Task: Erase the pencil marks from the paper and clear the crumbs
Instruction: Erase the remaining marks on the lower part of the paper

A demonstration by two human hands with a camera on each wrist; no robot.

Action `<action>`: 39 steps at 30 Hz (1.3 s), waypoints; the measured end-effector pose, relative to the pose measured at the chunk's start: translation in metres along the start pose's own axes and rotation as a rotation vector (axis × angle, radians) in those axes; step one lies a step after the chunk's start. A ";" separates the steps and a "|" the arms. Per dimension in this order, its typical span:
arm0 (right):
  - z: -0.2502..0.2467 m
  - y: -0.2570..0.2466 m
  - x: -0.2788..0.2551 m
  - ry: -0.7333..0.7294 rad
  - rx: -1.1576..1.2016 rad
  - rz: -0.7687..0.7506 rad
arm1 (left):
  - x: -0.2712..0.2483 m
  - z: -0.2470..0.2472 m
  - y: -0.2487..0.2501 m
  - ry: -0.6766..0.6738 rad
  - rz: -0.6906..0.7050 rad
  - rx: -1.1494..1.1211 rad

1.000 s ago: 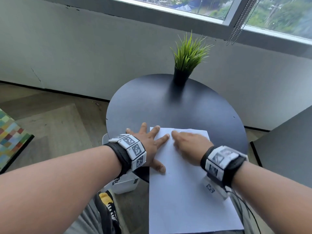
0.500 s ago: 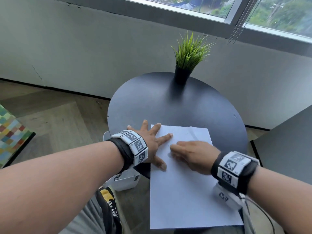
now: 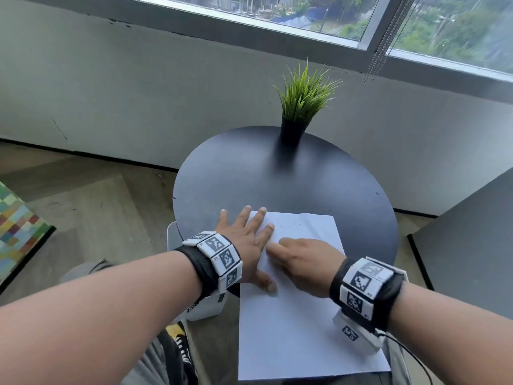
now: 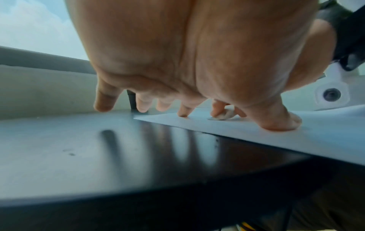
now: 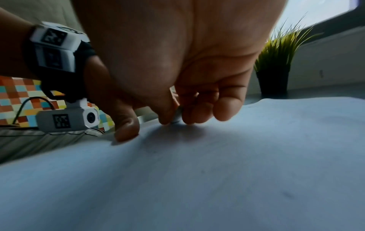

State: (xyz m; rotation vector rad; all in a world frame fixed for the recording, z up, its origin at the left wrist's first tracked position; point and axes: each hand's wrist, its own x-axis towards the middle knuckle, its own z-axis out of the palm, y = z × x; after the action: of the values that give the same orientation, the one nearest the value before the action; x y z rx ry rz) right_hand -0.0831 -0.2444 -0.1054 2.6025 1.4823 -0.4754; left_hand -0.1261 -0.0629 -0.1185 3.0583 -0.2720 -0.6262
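1. Since a second ago the right hand (image 3: 306, 263) has drawn back toward the person, from near the paper's far edge to level with the left hand's thumb; the left hand (image 3: 244, 245) stays where it was.
2. Grey wall (image 3: 138, 101) runs under a window (image 3: 305, 15) from 9 to 3 o'clock; wood floor (image 3: 91, 218) lies at 9.
3. Round black table (image 3: 277, 184) fills the middle, a potted grass plant (image 3: 304, 107) at its 12 o'clock edge.
4. White paper (image 3: 299, 329) lies at the table's 6 o'clock, overhanging the near rim.
5. Left hand lies flat and spread, its fingertips (image 4: 182, 111) and thumb pressing the paper's 9 o'clock edge.
6. Right hand's curled fingers (image 5: 194, 112) pinch a small pale eraser (image 4: 222, 116) against the paper's upper middle, just beside the left index finger.
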 end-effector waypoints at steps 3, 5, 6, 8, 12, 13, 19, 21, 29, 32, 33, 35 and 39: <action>-0.011 0.019 0.005 0.046 0.024 0.114 | -0.001 0.002 -0.003 0.010 0.030 0.025; -0.015 0.034 0.007 0.097 0.027 0.228 | 0.000 0.005 -0.003 -0.008 0.030 0.017; -0.017 0.027 0.007 0.086 0.015 0.222 | 0.001 0.005 -0.003 -0.018 0.031 0.005; -0.016 -0.004 0.007 0.002 0.006 0.089 | 0.001 0.006 -0.005 -0.033 0.035 -0.025; -0.016 -0.014 0.000 -0.057 0.006 0.057 | 0.000 0.008 -0.007 -0.040 0.031 -0.039; -0.018 0.003 0.003 -0.033 0.035 0.160 | 0.000 0.008 -0.006 -0.041 0.021 -0.046; -0.027 0.061 0.007 0.045 0.281 0.547 | -0.011 -0.001 0.007 -0.020 -0.044 -0.022; -0.028 0.060 0.006 0.095 0.528 0.568 | -0.016 -0.005 0.009 0.053 -0.048 0.010; -0.020 0.055 0.006 0.089 0.517 0.473 | -0.023 -0.026 0.005 -0.020 0.129 -0.202; -0.020 0.050 0.001 0.035 0.375 0.331 | -0.011 -0.032 -0.012 0.084 0.110 -0.231; -0.019 0.048 -0.001 0.012 0.317 0.289 | -0.005 -0.032 -0.019 0.116 0.084 -0.196; -0.018 0.045 -0.005 -0.010 0.262 0.255 | 0.002 -0.030 -0.030 0.065 0.028 -0.106; -0.018 0.033 -0.011 0.035 0.266 0.277 | 0.010 -0.015 -0.027 0.019 0.009 -0.072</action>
State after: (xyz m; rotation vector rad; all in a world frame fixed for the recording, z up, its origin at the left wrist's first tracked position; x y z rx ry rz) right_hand -0.0562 -0.2661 -0.0870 2.9736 1.1062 -0.6340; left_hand -0.1067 -0.0388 -0.1100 2.9906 -0.2565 -0.5931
